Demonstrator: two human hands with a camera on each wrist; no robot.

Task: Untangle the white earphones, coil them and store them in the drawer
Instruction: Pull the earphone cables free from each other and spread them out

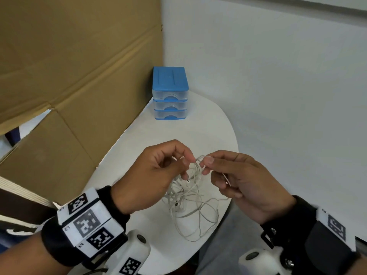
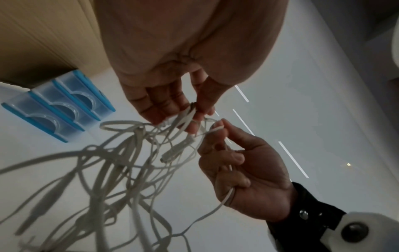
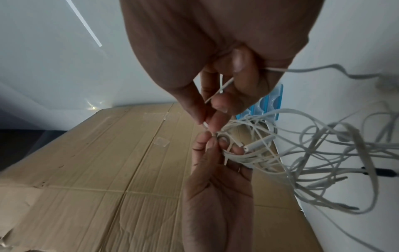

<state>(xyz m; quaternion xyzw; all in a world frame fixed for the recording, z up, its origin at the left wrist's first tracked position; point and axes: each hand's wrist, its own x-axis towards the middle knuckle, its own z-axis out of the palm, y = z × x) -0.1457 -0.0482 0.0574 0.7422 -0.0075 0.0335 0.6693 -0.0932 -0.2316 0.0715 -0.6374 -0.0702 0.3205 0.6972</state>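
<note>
The white earphones (image 1: 188,197) hang as a tangled bundle of flat cords between both hands, above the white table (image 1: 143,147). My left hand (image 1: 186,158) pinches several strands at the top of the tangle (image 2: 187,116). My right hand (image 1: 205,162) pinches one cord between thumb and forefinger (image 3: 207,126), and the same cord runs on through its curled fingers (image 2: 228,196). Loops droop onto the table. The small blue drawer unit (image 1: 170,93) with three clear drawers, all closed, stands at the far end of the table.
A large cardboard sheet (image 1: 69,76) stands along the left side of the table. A white wall (image 1: 278,96) lies to the right and behind. The table's rounded edge (image 1: 232,135) drops off on the right, near my right hand.
</note>
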